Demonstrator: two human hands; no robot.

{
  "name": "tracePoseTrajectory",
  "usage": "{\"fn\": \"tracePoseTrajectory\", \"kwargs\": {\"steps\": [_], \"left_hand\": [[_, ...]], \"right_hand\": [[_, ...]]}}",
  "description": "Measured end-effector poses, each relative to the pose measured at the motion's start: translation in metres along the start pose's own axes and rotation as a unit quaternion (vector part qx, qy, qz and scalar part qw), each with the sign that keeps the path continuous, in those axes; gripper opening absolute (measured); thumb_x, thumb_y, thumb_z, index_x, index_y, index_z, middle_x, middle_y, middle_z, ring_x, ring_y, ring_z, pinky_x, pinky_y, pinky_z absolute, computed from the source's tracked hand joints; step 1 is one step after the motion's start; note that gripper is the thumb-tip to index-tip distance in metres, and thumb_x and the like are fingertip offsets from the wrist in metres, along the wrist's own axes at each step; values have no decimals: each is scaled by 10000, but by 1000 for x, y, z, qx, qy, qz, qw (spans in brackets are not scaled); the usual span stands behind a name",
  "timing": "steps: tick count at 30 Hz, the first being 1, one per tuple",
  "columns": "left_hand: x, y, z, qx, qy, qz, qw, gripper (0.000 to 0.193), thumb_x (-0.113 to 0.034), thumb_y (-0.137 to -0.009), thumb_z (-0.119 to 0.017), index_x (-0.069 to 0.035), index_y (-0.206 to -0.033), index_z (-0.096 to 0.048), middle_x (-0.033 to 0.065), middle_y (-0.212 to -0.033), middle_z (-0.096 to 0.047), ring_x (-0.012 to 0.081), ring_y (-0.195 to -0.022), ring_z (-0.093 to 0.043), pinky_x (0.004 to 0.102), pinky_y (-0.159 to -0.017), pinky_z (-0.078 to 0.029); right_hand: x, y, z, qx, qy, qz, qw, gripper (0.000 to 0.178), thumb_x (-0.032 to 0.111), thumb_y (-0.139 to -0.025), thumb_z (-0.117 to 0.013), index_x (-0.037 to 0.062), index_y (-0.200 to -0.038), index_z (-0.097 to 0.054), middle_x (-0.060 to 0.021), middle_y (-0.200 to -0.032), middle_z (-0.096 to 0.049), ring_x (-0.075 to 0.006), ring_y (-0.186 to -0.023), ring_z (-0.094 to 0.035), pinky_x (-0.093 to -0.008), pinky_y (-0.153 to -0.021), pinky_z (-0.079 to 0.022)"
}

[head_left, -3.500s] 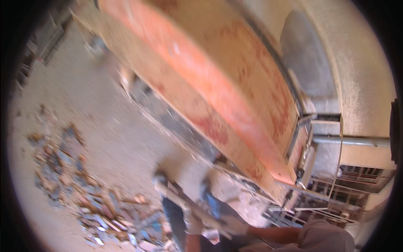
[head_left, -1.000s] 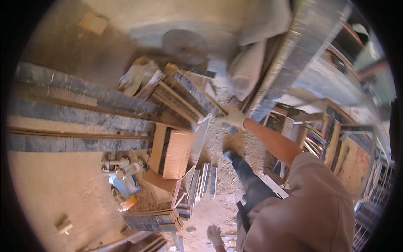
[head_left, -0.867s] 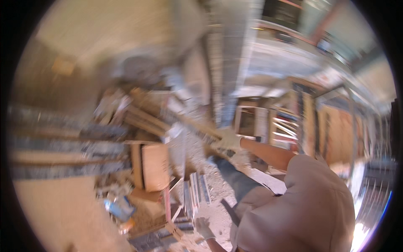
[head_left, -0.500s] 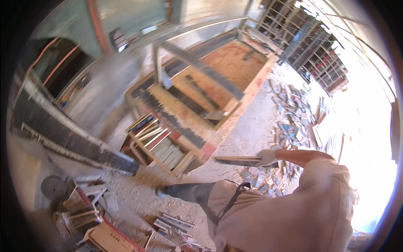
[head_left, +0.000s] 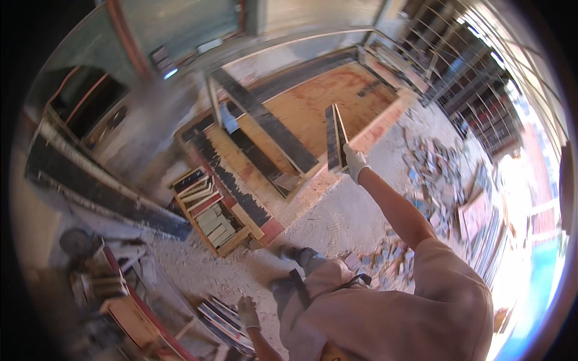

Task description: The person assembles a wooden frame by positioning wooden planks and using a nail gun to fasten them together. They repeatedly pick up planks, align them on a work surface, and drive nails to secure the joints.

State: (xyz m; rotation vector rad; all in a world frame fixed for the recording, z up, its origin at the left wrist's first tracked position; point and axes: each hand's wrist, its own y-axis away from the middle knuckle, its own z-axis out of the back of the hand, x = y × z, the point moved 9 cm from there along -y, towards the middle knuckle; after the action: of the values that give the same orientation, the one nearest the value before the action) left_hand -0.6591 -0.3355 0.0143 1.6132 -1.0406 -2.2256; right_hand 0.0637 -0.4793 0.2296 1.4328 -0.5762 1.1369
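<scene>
My right hand (head_left: 355,162), in a pale glove, is stretched out forward and closed round the lower end of some wooden boards (head_left: 333,137). They are narrow and dark-faced with pale edges, held upright at a tilt beside the front edge of the large wooden bench (head_left: 289,201). Low on my left, my gloved left hand (head_left: 247,312) hangs with its fingers stretched out and nothing seen in them. It is nearest to a stack of dark and pale wood strips (head_left: 226,322) on the floor, apart from it as far as I can tell.
A wooden crate (head_left: 226,243) with short wood pieces stands against the bench's near corner. Wood scraps (head_left: 430,174) lie heaped on the right. At left are a long dark beam (head_left: 114,192) and a cardboard box (head_left: 129,319). A wooden frame (head_left: 265,120) rises over the bench.
My right hand has swung forward and up with the boards, which now point upward beside the bench. My left hand has moved forward a little. My body has turned and stepped toward the bench.
</scene>
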Motion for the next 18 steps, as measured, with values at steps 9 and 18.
{"fn": "tracePoseTrajectory", "kwargs": {"steps": [9,18], "left_hand": [[169,186,20,-256,218,157,929,593,-289,-986,-708,26,-1434,-480,132,-1202,-687,243,-1020,-689,348,-805,-557],[297,306,-7,-424,281,209,835,514,-371,-930,-759,-23,-1290,-639,81,-1025,-719,161,-828,-700,283,-668,-546]], "right_hand": [[50,-169,-1,148,-30,8,989,339,311,-1019,-532,57,-1242,-539,-121,-886,-615,-264,-662,-597,-423,-565,-524],[28,-106,37,113,210,-43,970,302,361,-1014,-543,79,-1049,-643,-28,-830,-631,-206,-711,-621,-377,-670,-548]]}}
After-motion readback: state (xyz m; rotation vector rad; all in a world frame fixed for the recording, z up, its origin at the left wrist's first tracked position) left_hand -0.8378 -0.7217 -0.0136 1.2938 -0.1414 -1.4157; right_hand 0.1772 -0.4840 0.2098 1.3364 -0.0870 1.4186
